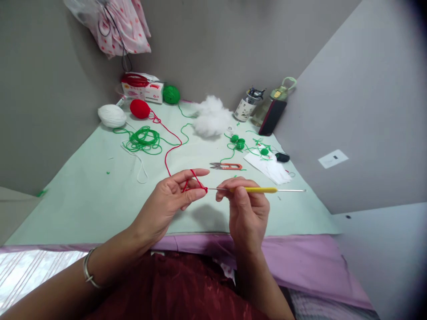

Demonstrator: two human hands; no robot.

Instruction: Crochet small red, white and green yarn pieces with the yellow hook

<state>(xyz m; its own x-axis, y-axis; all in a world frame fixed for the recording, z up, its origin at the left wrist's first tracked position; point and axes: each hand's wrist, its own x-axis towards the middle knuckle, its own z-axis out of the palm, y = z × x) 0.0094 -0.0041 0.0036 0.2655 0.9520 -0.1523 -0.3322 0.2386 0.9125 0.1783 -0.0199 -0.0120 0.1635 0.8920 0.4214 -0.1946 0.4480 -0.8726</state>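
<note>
My left hand pinches a small piece of red yarn work between thumb and fingers. A strand of red yarn loops over its raised index finger and trails back over the table to the red yarn ball. My right hand grips a crochet hook by its yellow handle, the shaft lying level. The hook's left tip meets the red yarn at my left fingertips; its other metal end points right. Just beyond my hands lie orange-handled thread snips.
White stuffing sits mid-back, with small green crocheted balls nearby. A green yarn tangle and white yarn ball lie left. Behind stand a tissue box, pen cup, bottle and leaning phone.
</note>
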